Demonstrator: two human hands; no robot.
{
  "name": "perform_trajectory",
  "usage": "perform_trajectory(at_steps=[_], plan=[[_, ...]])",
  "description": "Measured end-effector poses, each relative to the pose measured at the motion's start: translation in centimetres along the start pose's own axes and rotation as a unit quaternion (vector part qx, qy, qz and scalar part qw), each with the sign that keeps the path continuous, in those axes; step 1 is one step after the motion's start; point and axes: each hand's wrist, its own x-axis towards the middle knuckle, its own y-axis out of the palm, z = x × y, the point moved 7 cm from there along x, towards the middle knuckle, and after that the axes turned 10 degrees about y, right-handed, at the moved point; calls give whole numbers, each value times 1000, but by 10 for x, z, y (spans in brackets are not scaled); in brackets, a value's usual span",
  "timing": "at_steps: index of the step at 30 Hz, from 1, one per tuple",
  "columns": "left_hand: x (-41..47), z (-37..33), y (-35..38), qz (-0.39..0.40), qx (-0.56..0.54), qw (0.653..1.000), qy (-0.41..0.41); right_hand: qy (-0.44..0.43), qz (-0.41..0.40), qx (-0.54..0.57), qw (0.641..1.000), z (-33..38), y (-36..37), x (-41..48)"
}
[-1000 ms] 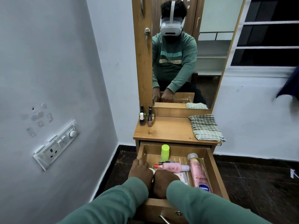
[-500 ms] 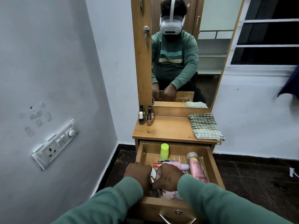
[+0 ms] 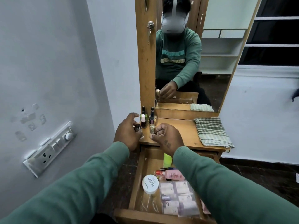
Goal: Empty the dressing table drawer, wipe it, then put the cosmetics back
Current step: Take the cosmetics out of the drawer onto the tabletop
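Two hands work at the dressing table top point(image 3: 178, 135), both in green sleeves. Left hand point(image 3: 127, 135) curls loosely around a small dark-capped bottle point(image 3: 138, 129) at the table's 9 o'clock edge; fingers touch it, though how firmly they clasp it cannot be told. Right hand point(image 3: 166, 136) pinches a small clear bottle point(image 3: 152, 129) between thumb and bent fingers, just beside the left hand. At 12 o'clock from both hands stands a cluster of nail polish bottles point(image 3: 143, 121), upright, against the mirror frame point(image 3: 145, 62). Checked cloth point(image 3: 212, 131) lies folded at the table's 3 o'clock side, one corner hanging over the edge. Drawer point(image 3: 135, 183) below, at 6 o'clock, stands pulled out and holds cosmetics: lime-green tube point(image 3: 167, 160) at the back, pink bottle point(image 3: 174, 175) lying flat, white round jar point(image 3: 150, 184) marked nail polish, clear pouch of sachets point(image 3: 178, 198) towards the front. Wall switch panel point(image 3: 50, 147) sits at 9 o'clock, well apart.
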Motion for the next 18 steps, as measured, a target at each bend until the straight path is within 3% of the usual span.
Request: perform_trajectory(at_steps=[6, 18], plan=[[27, 14, 16, -38, 0, 999, 6, 10, -35, -11, 999, -2, 19, 33], [22, 35, 35, -37, 17, 999, 0, 22, -105, -2, 994, -10, 32, 43]])
